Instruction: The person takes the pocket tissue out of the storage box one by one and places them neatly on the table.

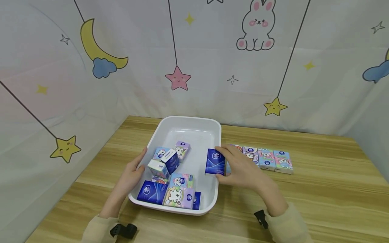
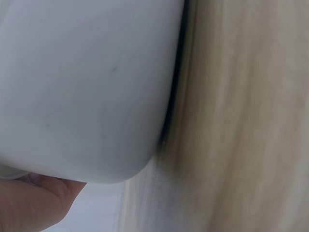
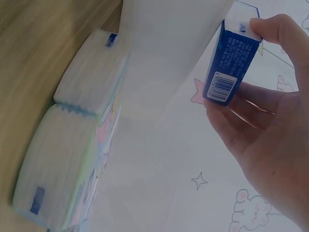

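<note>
In the head view my right hand (image 1: 240, 167) pinches a dark blue tissue pack (image 1: 215, 162) between thumb and fingers, over the right rim of a white plastic tub (image 1: 194, 121). The right wrist view shows the pack's narrow side with a barcode (image 3: 222, 87), the thumb on one end and fingertips on the other. My left hand (image 1: 132, 173) grips the tub's left rim, thumb over the edge; part of it shows at the corner of the left wrist view. Inside the tub lie several tissue packs, among them a blue one (image 1: 152, 192) and a cartoon-printed one (image 1: 178, 197).
Right of the tub, a row of cartoon-printed tissue packs (image 1: 283, 161) lies on the wooden table (image 1: 328, 189), partly behind my right hand. A white curtain (image 1: 206, 101) with printed stars and a rabbit hangs behind the table.
</note>
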`<state>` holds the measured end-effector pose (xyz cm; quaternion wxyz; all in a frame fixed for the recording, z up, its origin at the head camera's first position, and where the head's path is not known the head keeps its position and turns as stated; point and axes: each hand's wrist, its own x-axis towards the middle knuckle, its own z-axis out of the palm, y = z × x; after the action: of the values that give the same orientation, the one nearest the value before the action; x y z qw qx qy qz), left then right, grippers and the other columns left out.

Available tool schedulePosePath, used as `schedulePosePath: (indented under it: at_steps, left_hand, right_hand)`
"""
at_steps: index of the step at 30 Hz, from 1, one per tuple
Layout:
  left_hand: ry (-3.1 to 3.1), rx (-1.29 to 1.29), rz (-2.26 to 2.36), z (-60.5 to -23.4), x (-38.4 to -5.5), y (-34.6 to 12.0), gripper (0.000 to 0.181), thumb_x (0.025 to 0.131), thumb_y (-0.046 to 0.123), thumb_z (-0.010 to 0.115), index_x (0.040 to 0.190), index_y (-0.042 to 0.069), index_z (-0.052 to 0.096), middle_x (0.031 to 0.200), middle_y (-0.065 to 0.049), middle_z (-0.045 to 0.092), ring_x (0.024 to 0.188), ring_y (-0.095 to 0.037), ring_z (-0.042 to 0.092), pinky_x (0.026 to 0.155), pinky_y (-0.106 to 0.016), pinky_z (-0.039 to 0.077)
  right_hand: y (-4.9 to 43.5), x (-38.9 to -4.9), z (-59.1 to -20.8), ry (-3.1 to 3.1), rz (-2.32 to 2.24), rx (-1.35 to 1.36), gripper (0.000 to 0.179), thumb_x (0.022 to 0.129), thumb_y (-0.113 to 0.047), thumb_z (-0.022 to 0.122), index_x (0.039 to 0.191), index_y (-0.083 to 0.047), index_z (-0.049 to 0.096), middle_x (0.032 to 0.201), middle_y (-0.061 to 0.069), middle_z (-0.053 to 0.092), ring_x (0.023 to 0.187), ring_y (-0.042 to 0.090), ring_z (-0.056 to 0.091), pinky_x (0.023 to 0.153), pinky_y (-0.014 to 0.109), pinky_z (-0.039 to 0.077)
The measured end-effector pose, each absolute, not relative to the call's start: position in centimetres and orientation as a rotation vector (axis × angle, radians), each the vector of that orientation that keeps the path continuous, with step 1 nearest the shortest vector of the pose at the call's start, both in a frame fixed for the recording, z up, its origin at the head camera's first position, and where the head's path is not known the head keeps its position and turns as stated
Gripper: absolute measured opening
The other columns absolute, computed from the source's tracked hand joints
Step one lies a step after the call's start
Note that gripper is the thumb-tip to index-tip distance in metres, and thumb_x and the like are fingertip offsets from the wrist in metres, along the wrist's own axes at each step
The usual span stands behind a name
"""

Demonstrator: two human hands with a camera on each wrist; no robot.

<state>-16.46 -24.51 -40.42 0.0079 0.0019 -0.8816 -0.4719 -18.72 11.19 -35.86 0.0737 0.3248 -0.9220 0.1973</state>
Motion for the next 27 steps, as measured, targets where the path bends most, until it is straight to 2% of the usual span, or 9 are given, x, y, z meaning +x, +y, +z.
schedulePosePath:
  at_steps: [6, 11, 18, 27]
  left_hand:
    - [-2.754, 0.002, -1.456, -40.5, -16.4, -24.5, 0.059, 0.095, -0.001, 0.037, 0.152, 0.009, 0.025, 0.157, -0.018, 0.024, 0.144, -0.041, 0.023, 0.118, -0.056, 0.021]
    - [-2.748, 0.007, -1.466, -40.5, -16.4, -24.5, 0.059, 0.095, -0.001, 0.036, 0.152, 0.008, 0.025, 0.157, -0.019, 0.023, 0.144, -0.041, 0.023, 0.118, -0.057, 0.021]
    - [-2.742, 0.006, -1.481, -40.4, -16.3, -24.5, 0.059, 0.094, -0.002, 0.036, 0.152, 0.007, 0.025, 0.157, -0.019, 0.024, 0.144, -0.041, 0.023, 0.118, -0.056, 0.021]
    - [-2.766, 0.028, -1.468, -40.3, -16.3, -24.5, 0.060, 0.095, 0.000, 0.036, 0.152, 0.010, 0.024, 0.158, -0.018, 0.022, 0.145, -0.042, 0.021, 0.118, -0.057, 0.020]
  right_hand:
    - [11.8, -18.6, -35.9, -2.819, 0.636, 0.937, 0.081, 0.073, -0.043, 0.076, 0.140, -0.008, 0.047, 0.139, 0.010, 0.050, 0.125, 0.027, 0.052, 0.102, 0.046, 0.050]
    - [12.6, -18.5, -36.0, -2.853, 0.613, 0.896, 0.084, 0.072, -0.046, 0.076, 0.142, -0.009, 0.044, 0.143, 0.015, 0.047, 0.130, 0.034, 0.049, 0.105, 0.051, 0.046]
    - [13.9, -18.6, -36.2, -2.880, 0.634, 0.863, 0.084, 0.073, -0.044, 0.076, 0.144, -0.012, 0.043, 0.143, 0.015, 0.047, 0.127, 0.034, 0.050, 0.100, 0.053, 0.049]
    - [15.9, -18.5, -36.8, -2.939, 0.654, 0.812, 0.080, 0.075, -0.038, 0.076, 0.143, -0.009, 0.043, 0.144, 0.019, 0.044, 0.130, 0.039, 0.047, 0.100, 0.056, 0.048]
